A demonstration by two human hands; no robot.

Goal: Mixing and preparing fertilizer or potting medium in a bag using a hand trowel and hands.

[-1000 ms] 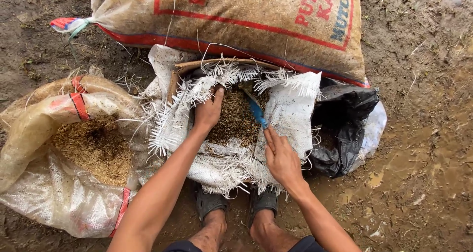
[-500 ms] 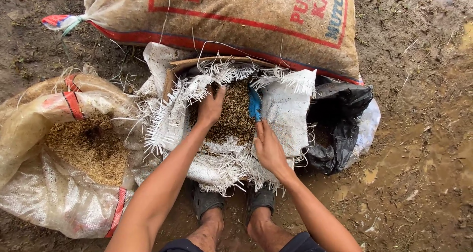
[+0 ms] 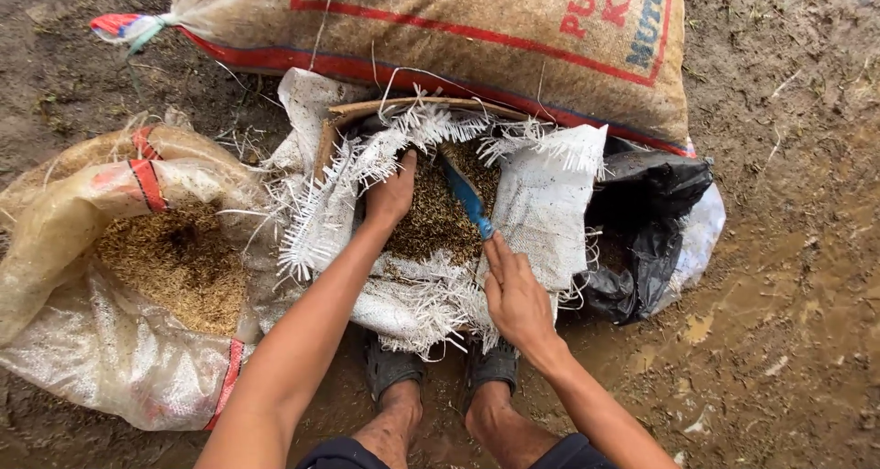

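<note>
Woven white plastic, frayed to long threads at the rim, is forming the open sack (image 3: 550, 203) that the person is working over, and brown husked grain (image 3: 431, 217) is filling its mouth. The left hand (image 3: 392, 194) is pressing down into the grain at the sack's near-left edge, fingers curled and partly buried, so whether it is gripping any cannot be told. The right hand (image 3: 515, 290) is lying flat and spread on the sack's front lip, fingertips just touching the end of a blue scoop-like tool (image 3: 467, 197) that is slanting into the grain; it is not closing around it. By the look of it, the grain is being gathered or levelled by hand, and any further move would be calling for a firm hold on that blue tool. Wet brown mud (image 3: 779, 341) is lying all around outdoors. A second open sack of grain (image 3: 174, 258) is sitting to the left, a full tied sack (image 3: 477, 38) behind, and a black plastic bag (image 3: 642, 221) to the right.
</note>
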